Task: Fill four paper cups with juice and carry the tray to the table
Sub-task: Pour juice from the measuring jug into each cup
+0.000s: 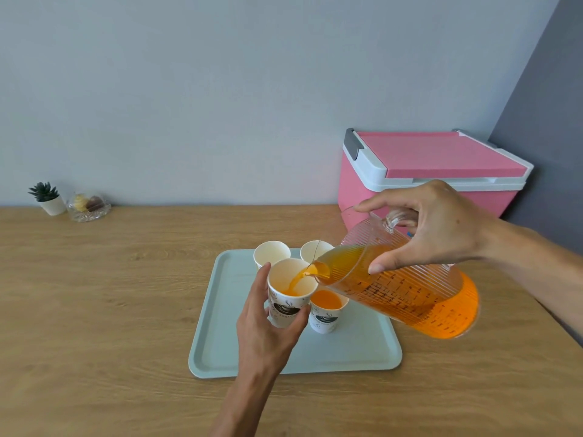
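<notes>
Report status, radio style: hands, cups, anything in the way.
Left hand holds cup; right hand tilts pitcher, pouring. One cup full, two empty. Nothing obstructing.

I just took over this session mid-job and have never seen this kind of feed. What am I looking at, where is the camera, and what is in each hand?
There is no machine here: these are a person's two bare hands, filmed by one wide-angle camera worn on the head and looking forward and down. That is the only view.

The left hand has its fingers around a paper cup, which is over a pale blue tray. The right hand tilts a clear ribbed pitcher of orange juice by its handle, and a stream is running into that cup.

Beside it, a second cup already holds juice. Two more cups at the back of the tray look empty.

The tray lies on a wooden tabletop. Behind are a pink cooler box, a small potted plant and a glass dish.
</notes>
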